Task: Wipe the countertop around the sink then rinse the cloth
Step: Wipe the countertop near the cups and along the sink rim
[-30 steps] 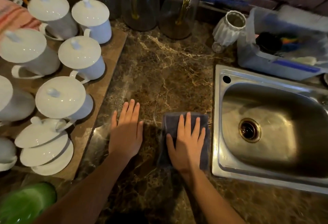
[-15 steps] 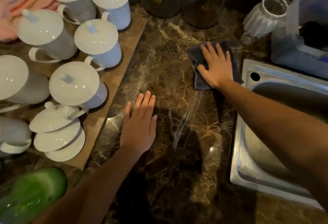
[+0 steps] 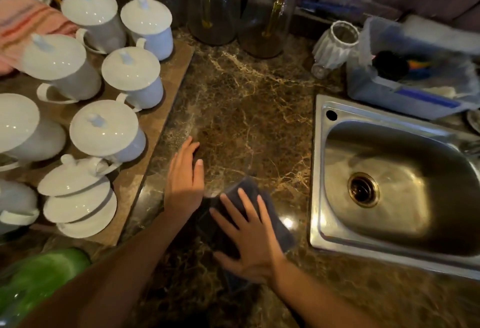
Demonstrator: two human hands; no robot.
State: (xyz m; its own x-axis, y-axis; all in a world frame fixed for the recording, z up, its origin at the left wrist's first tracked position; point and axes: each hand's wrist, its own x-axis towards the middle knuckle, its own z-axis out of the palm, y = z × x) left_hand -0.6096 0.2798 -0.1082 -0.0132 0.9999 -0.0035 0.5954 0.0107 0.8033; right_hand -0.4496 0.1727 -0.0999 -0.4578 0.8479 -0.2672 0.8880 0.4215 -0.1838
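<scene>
A dark grey cloth (image 3: 279,226) lies flat on the brown marbled countertop (image 3: 249,109), left of the steel sink (image 3: 384,179). My right hand (image 3: 249,234) presses down on the cloth with spread, straight fingers. My left hand (image 3: 185,179) rests flat on the counter just left of the cloth, fingers pointing away from me. The sink basin looks dry, with its drain (image 3: 362,189) in the middle.
A wooden board (image 3: 166,99) on the left carries several white lidded cups (image 3: 131,78). Glass jugs (image 3: 213,2) stand along the back wall. A white ribbed vase (image 3: 335,44) and a blue plastic tub (image 3: 405,93) sit behind the sink. A green object (image 3: 39,278) lies at bottom left.
My right hand has dragged the cloth from the far corner by the sink back toward me, near the front edge. The left hand stays roughly in place.
</scene>
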